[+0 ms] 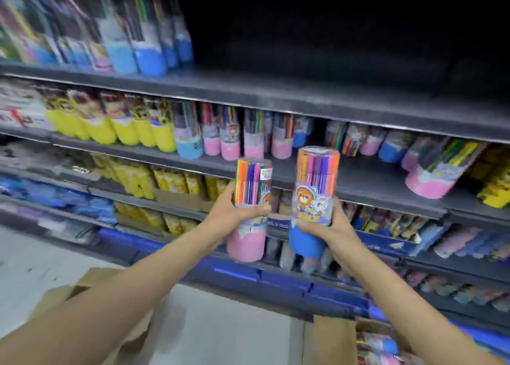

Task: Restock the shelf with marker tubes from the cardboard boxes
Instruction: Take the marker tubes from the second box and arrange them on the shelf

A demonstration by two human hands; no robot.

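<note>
Pink-based marker tube [249, 212] sits gripped in our left hand [229, 212], blue-based marker tube [313, 201] beside it in our right hand [331, 228], fingers [309, 226] curled around each.

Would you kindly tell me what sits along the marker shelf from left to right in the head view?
Yellow-based tubes → upright pink and blue tubes → bare shelf gap → tilted pink tube → yellow packs.

Each hand's grip [234, 212] on tube [249, 212], shelves [358, 182] seemingly stocked
</note>
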